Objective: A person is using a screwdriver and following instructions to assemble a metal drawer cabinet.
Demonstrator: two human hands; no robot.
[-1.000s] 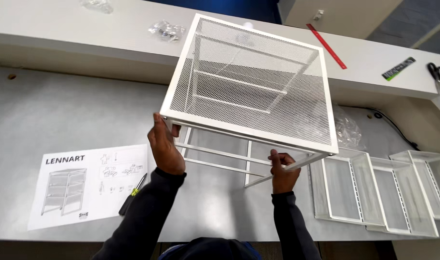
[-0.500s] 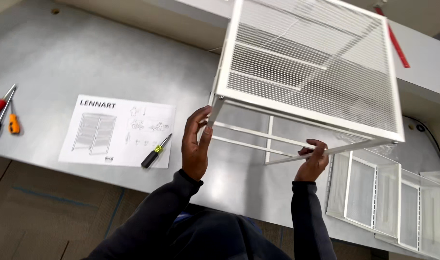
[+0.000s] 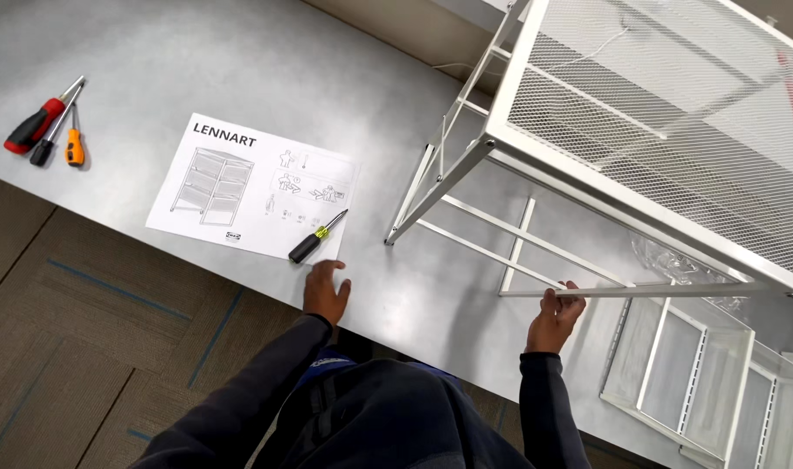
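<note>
Screwdriver [image 3: 317, 236], black-handled with a yellow-green collar, lies on the grey table [image 3: 240, 78] at the lower right corner of the instruction sheet [image 3: 253, 187], its tip resting on the paper. Its long axis runs on a diagonal, handle low and toward the person, shaft pointing up and to the right. The left hand [image 3: 325, 291] sits just below the handle end, flat on the tabletop with fingers loosely spread, holding nothing; whether a fingertip touches the handle cannot be told (the gap, if any, is slight). This hand is plainly the nearer of the two. The right hand [image 3: 554, 314] is well apart to the right, closed around the lower rail of the white wire frame [image 3: 657, 122], which it holds tilted, one leg planted on the table and the mesh top raised toward the far side. The frame stands between the right hand and the screwdriver's side of the table. Two more screwdrivers [image 3: 45, 126], one red-handled and one small and orange, lie far off at the left edge. White mesh drawers [image 3: 700, 373] rest at the lower right.
</note>
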